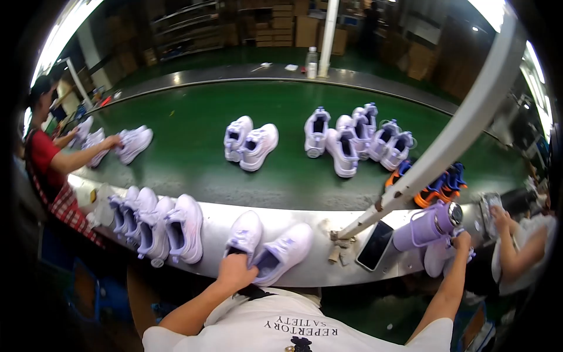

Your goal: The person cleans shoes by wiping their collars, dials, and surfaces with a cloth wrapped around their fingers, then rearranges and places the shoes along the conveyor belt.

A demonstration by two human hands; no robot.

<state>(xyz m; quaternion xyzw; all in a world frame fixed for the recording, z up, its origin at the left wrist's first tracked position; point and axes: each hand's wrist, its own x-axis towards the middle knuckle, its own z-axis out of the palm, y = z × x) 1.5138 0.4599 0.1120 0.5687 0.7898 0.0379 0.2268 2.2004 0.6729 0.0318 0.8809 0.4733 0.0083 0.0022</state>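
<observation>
My left hand (237, 273) is closed at the heels of two white-and-lavender sneakers on the metal edge of the bench. The left sneaker (245, 227) points away from me, and the right sneaker (290, 249) lies angled, its opening towards my fingers. My right hand (462, 241) reaches far out to the right and is closed on another pale sneaker (435, 259), partly hidden behind a purple insulated bottle (422, 227). A black smartphone (375, 245) lies left of that bottle.
Several white sneakers (185, 229) line the metal edge at left. More pairs (258, 146) stand on the green belt (193, 117), with orange-and-blue shoes (434, 190) at right. A white post (446, 141) slants across. One person (50, 152) handles shoes at left; another (525, 252) sits at right.
</observation>
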